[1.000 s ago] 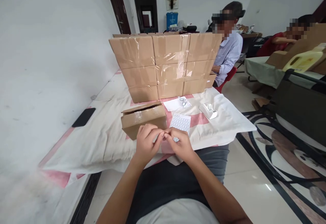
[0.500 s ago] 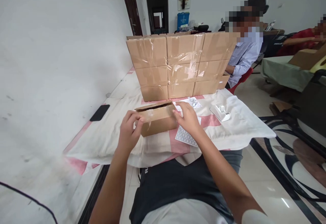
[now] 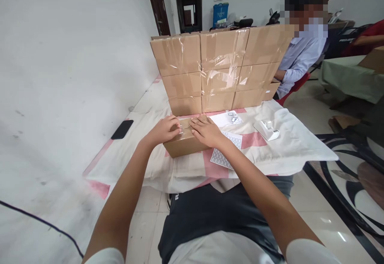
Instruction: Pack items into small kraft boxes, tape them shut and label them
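- Right hand [image 3: 207,131] lies flat on top of the small carton [image 3: 189,147], fingers stretched out, not gripping anything.
- Left hand [image 3: 164,130] is at the carton's left top edge, thumb and fingers curled in close by some clear tape [image 3: 181,127]; can't tell if they're really pinching it.
- Carton sits on the cloth-covered surface [image 3: 144,154]. My guess: light, stiffish cardboard, top gives a bit if you lean on it, so grab the side walls. Tape's probably clingy, edges only.
- Printed sheet [image 3: 220,158]: just right of the carton.
- White tape dispenser [image 3: 268,132]: further right of it.
- Wrapped box stack [image 3: 220,70]: behind the carton.
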Available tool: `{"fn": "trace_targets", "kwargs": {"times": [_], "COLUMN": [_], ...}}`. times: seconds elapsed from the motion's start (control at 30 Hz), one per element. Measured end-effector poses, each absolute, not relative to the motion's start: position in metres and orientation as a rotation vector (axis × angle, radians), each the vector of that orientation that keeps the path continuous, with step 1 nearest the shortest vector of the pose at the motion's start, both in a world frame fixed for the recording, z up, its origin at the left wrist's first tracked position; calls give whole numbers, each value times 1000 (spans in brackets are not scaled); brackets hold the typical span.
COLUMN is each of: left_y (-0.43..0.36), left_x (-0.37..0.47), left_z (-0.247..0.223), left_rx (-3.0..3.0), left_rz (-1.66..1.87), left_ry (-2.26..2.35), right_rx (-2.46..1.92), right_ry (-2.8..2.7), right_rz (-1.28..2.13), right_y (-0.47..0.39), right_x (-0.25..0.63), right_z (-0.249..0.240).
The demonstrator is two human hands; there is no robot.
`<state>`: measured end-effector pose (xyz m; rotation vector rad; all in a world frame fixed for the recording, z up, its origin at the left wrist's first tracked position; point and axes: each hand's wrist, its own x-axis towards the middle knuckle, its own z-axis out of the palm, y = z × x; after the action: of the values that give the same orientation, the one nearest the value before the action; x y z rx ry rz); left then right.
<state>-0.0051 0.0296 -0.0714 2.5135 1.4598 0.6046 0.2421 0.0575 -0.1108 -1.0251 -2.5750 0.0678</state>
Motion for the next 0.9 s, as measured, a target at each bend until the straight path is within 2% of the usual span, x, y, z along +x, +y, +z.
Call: {"fn": "trace_targets", "kwargs": {"times": [0.63, 0.9], "left_y": [44, 56], "left_x": [-8, -6], "left_z": [-77, -94], "left_rx": [2260, 2096], "left_rz": [482, 560], "left_ry": [1784, 1695], "right_rx": [-1056, -1128], "right_ry": [-2535, -2557], "right_rz": [65, 122], "right_y": [55, 53], "right_x": [239, 238], "right_z": [-111, -109]}}
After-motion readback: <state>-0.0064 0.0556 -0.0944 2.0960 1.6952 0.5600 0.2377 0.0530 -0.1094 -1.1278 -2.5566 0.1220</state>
